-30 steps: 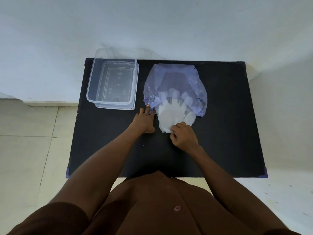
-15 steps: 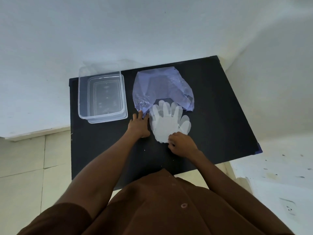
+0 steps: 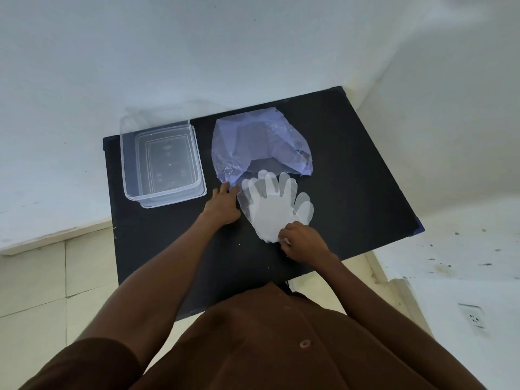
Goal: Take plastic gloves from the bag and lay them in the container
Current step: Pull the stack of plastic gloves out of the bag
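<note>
Plastic gloves (image 3: 271, 205), fingertips toward bag (image 3: 260, 143)

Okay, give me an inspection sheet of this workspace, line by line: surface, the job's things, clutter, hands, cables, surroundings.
Surface: black table, dark top with a few pale specks near the person.
Job's things: clear container at the far left of the table, nothing in it; bluish plastic bag lying flat beside it; stack of plastic gloves flat on the table, fingers toward the bag mouth, almost wholly out of the bag.
Clutter: nothing seen.
Hands: left hand pressing the bag's near corner; right hand pinching the gloves' cuff end.
Cables: nothing seen.
Surroundings: white wall behind, tiled floor at left, wall socket low at right.
</note>
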